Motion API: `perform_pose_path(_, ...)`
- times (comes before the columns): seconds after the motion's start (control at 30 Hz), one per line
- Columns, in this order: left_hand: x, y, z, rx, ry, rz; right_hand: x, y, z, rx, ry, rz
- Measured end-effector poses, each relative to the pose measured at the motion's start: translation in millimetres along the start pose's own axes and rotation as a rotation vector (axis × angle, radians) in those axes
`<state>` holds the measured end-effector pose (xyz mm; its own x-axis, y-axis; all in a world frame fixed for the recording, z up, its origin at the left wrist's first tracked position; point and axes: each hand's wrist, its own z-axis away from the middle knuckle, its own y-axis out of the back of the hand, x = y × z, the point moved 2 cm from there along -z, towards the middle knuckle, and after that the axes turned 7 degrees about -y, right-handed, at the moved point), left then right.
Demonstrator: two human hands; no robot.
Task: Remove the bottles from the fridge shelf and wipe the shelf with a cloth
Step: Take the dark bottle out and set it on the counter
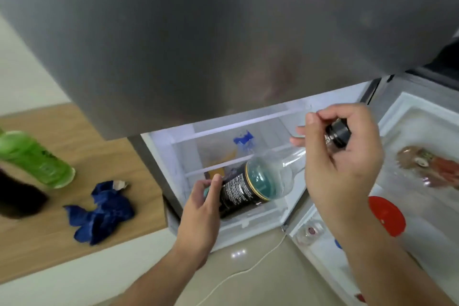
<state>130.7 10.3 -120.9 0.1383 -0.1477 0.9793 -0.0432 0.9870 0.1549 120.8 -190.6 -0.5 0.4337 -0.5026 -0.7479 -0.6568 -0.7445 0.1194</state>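
Hands held one bottle [258,179] between them in the head view, the only view. It was a clear bottle with a black label and blue-green liquid, tipped nearly flat at the open front of the fridge [198,32], its base low and to the left, its neck up and to the right. The left hand [201,208] cupped the base, fingers curled round the labelled part and thumb on top. The right hand [345,154] wrapped the neck, fingers closed round it, thumb and forefinger pressed together above the black cap [338,133], which showed between the fingers.

Behind the bottle lay the shelf [238,125], a pale clear plate with a white front bar, and a second bar lower down. Something blue [243,137] sat further back in the compartment, and an orange smear or object below it was too blurred to name.

The door [422,181] stood open to the right. Its racks held a red lid [387,215] and a packet with reddish contents [432,166].

On the wooden counter [82,146] to the left, a green bottle [32,156] lay on its side. A crumpled blue cloth [99,211] lay near it, apart from the bottle, and a dark shape [17,196] sat at the left edge. A white cable [248,268] ran across the pale floor below the fridge.
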Motion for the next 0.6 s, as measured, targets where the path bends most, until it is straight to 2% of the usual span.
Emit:
perform_pose_path(0.2, 50, 59, 62, -0.056, -0.001, 0.132, -130, -35, 5, -0.156, 0.286, -0.198)
perform_pose_path(0.33, 55, 102, 86, -0.106, -0.03, 0.2, -189, -82, 20, -0.267, 0.438, -0.291)
perform_pose_path(0.47, 45, 150, 93, -0.06, -0.104, 0.266, -234, -144, 35, -0.371, 0.474, -0.352)
perform_pose_path(0.6, 41, 213, 92, 0.006, -0.164, 0.215, -276, -211, 59, -0.455, 0.481, -0.371)
